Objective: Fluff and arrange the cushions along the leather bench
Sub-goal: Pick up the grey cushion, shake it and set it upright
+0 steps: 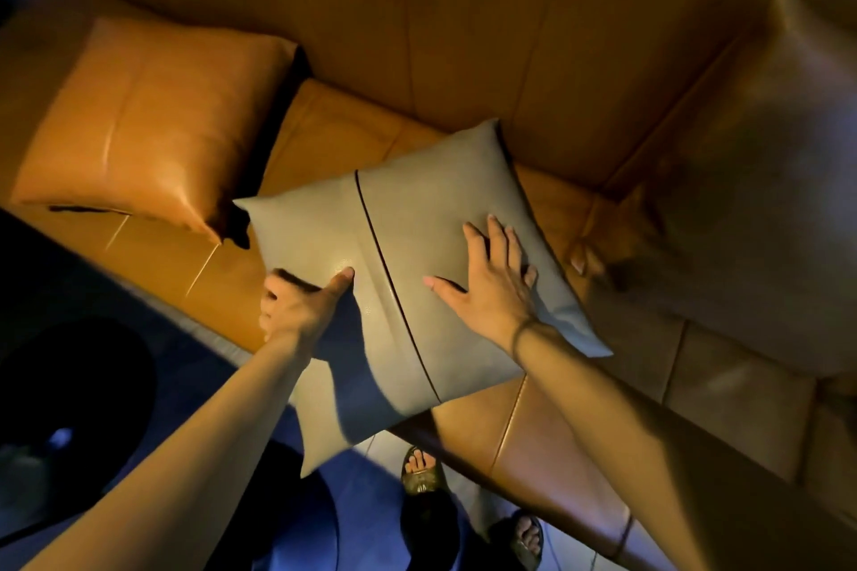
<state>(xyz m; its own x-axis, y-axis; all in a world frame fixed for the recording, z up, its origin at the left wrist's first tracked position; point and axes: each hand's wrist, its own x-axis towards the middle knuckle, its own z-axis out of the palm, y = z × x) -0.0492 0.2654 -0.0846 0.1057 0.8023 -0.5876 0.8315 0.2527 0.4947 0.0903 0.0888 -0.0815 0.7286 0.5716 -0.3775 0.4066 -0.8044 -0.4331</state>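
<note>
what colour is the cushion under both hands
Grey-beige cushion with a dark seam line, seen in the head view.

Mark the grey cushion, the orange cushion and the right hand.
grey cushion [320, 232]: head view, left panel beside the seam.
orange cushion [153, 116]: head view, middle of its face.
right hand [491, 278]: head view, back of the hand.

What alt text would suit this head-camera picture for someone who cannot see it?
A person's left hand grips a grey cushion while the right hand presses flat on it, above a tan leather bench; an orange cushion lies at left.
</note>
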